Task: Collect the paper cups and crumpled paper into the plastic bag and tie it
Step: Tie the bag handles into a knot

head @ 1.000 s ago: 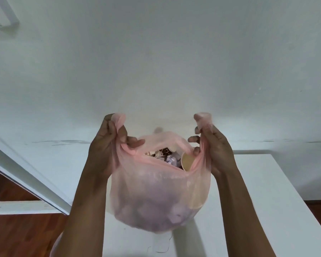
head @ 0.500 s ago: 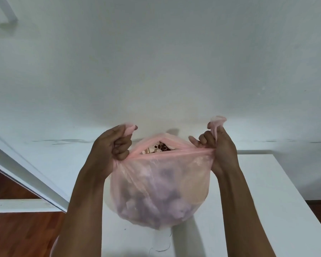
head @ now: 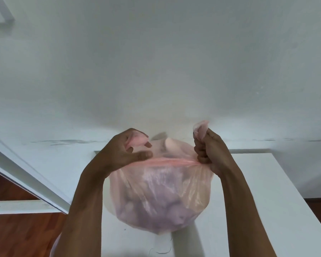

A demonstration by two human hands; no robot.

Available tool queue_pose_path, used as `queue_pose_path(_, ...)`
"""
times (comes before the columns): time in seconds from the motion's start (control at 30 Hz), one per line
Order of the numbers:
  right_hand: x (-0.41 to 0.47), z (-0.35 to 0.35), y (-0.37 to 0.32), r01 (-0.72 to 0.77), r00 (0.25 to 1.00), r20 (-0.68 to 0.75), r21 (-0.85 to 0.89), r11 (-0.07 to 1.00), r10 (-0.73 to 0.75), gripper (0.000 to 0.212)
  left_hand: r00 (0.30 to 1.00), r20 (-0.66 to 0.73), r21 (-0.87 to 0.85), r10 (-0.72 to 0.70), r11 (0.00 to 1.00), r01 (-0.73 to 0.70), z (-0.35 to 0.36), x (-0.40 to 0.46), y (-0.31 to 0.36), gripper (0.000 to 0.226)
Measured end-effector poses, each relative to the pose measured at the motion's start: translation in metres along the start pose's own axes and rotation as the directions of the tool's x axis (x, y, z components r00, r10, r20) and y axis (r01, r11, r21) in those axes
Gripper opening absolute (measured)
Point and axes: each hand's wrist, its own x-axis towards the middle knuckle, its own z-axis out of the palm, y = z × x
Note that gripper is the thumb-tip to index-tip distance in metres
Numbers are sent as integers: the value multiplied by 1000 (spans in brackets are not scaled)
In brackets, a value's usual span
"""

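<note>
The right hand (head: 210,152) is squeezed tight around one handle of the pink bag (head: 159,197), with the end of the handle poking out above the fist. The left hand (head: 121,152) holds the other handle with looser, half-bent fingers. The full bag hangs between both hands above the white table (head: 278,210), and its top is now pulled into a tighter line than before, so the opening is almost closed.

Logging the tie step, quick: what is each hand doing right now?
Left hand: fingers curled round one handle of the plastic bag.
Right hand: fist clenched on the other handle, pulling the rim taut.
</note>
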Motion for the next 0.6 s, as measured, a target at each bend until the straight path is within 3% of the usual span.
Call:
queue_pose_path(0.1, 2, -2, -1, -50, 998, -21, 108, 993, 52, 28, 993, 112, 215, -41, 977, 16, -1, 0, 0, 40)
queue_pose_path(0.2, 2, -3, -1, -92, 996, 16, 215, 972, 90, 35, 987, 138, 232, -80, 971, 47, 1, 4, -5, 17)
queue_pose_path(0.27, 1, -4, -1, -81, 997, 19, 145, 986, 79, 36, 983, 160, 195, -85, 979, 53, 4, 4, -7, 10)
queue_pose_path(0.37, -3, -3, 2, 13, 999, 30, -73, 997, -11, 32, 986, 159, 118, -45, 993, 27, 6, 3, -5, 18)
queue_pose_path(0.5, -9, -1, 4, 128, 983, 144, -85, 988, -115, 38, 990, 105, -103, 95, 991, -84, 13, -1, 1, 28)
queue_pose_path(0.6, -12, 5, 3, 215, 960, 213, -144, 966, -182, 21, 995, 51, -196, 83, 978, -72, 12, -1, 2, 48)
